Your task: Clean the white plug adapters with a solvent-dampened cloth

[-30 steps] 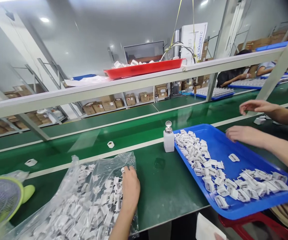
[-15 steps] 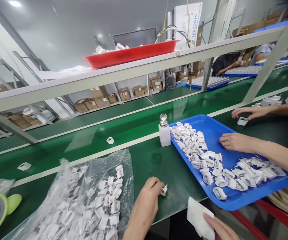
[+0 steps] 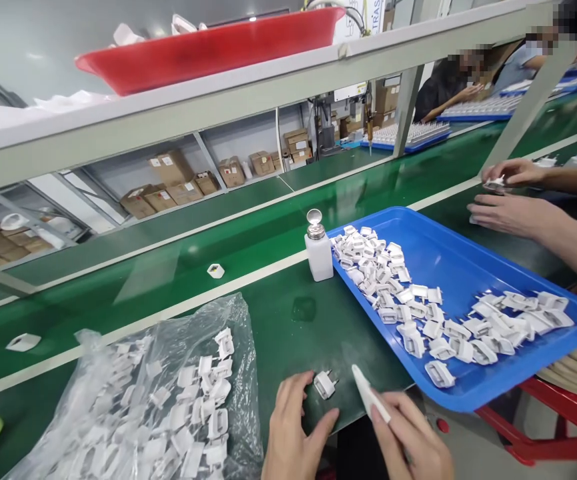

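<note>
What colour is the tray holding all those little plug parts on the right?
The tray is bright blue, and the plug parts in it are white; the head view shows this.
</note>
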`<control>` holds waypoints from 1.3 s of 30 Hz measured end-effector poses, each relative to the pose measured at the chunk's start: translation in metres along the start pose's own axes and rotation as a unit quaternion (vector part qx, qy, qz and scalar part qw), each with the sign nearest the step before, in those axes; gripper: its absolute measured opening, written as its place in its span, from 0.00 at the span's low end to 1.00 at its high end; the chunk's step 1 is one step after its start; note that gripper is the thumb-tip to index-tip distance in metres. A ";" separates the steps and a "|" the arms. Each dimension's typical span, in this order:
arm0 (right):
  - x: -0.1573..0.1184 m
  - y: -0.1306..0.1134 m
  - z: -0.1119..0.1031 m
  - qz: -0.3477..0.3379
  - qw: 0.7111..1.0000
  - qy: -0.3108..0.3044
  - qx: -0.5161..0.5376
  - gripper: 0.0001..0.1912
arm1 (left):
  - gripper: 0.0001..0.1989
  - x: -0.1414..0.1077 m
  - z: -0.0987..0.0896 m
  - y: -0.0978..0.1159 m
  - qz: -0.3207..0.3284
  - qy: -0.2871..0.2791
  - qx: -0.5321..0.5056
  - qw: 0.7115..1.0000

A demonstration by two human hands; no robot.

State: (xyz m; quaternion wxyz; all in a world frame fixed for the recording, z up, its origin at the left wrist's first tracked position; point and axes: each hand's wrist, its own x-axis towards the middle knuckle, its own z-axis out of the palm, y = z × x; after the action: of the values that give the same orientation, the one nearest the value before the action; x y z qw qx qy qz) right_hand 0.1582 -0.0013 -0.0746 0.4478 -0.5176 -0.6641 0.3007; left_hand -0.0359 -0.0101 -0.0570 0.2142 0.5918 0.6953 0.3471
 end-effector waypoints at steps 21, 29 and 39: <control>0.048 -0.002 0.010 -0.212 0.928 -0.268 -0.147 0.25 | 0.19 0.005 0.021 -0.002 0.132 0.046 0.029 0.990; 0.009 -0.001 -0.010 -0.150 0.962 -0.217 -0.068 0.21 | 0.19 0.010 0.001 0.009 0.049 -0.044 0.020 0.998; -0.034 0.005 -0.021 0.186 0.968 -0.047 0.160 0.27 | 0.16 0.015 -0.006 0.021 -0.008 -0.064 -0.114 0.991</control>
State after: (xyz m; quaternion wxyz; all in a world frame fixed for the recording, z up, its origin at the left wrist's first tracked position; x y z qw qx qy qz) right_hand 0.1820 -0.0336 -0.0799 0.4291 -0.5388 -0.5203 0.5049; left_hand -0.0291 0.0043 -0.0357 0.3273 0.5786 0.6409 0.3839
